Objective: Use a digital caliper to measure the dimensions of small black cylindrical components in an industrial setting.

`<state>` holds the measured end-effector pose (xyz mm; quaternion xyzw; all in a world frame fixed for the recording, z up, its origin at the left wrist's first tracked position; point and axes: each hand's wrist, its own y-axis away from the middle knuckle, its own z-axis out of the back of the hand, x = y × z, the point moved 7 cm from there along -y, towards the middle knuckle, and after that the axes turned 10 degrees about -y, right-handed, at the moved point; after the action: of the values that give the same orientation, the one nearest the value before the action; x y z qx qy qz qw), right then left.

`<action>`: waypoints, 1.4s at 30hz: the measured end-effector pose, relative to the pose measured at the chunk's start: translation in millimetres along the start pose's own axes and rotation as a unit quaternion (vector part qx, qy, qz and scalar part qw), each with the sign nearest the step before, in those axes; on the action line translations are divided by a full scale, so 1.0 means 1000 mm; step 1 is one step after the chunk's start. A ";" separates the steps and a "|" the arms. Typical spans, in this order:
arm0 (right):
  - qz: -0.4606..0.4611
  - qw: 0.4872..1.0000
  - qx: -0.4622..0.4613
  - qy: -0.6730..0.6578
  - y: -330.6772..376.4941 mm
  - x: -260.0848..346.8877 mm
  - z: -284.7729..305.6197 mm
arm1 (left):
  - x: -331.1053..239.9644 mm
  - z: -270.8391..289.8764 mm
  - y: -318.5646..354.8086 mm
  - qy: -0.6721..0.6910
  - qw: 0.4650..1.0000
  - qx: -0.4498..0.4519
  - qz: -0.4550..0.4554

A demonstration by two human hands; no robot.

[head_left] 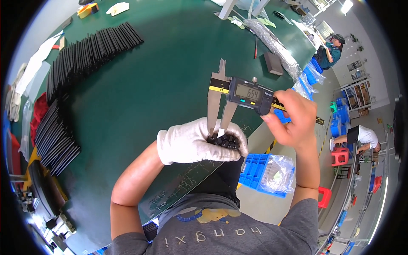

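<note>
My left hand (187,142), in a white glove, is wrapped round a bundle of thin black rods (227,141), whose ends face up toward me. My bare right hand (293,117) grips a digital caliper (250,93) by its beam, the thumb near the display housing. The caliper's jaws point down to the rod ends. The jaws stand slightly apart, with their tips at the bundle; whether one rod sits between them I cannot make out. More black rods (93,51) lie side by side in a long curved row on the green table (161,80). A second group of rods (55,138) continues it nearer to me.
At the table's right edge lie a dark block (273,63) and a long plastic-wrapped roll (272,40). A blue crate (255,170) with clear plastic stands on the floor beside me. Yellow tape (88,10) is at the far left. Two people are farther off at right.
</note>
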<state>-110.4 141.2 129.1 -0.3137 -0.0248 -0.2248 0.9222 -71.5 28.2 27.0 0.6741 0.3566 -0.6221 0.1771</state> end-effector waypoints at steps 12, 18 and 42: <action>-0.034 0.999 0.012 0.008 0.006 -0.001 -0.002 | -0.003 -0.002 0.001 -0.036 0.999 0.003 0.007; -0.033 0.999 0.000 0.031 0.010 -0.004 -0.002 | -0.001 -0.004 -0.003 -0.068 0.997 0.024 -0.005; -0.428 0.898 -0.097 0.018 0.130 -0.143 -0.103 | -0.029 0.256 0.144 -0.237 0.636 -0.628 0.380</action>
<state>-192.4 228.8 -53.5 -0.3564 -0.1182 -0.6046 0.7025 -151.9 -252.3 -16.4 0.3053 0.3200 -0.2642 0.8571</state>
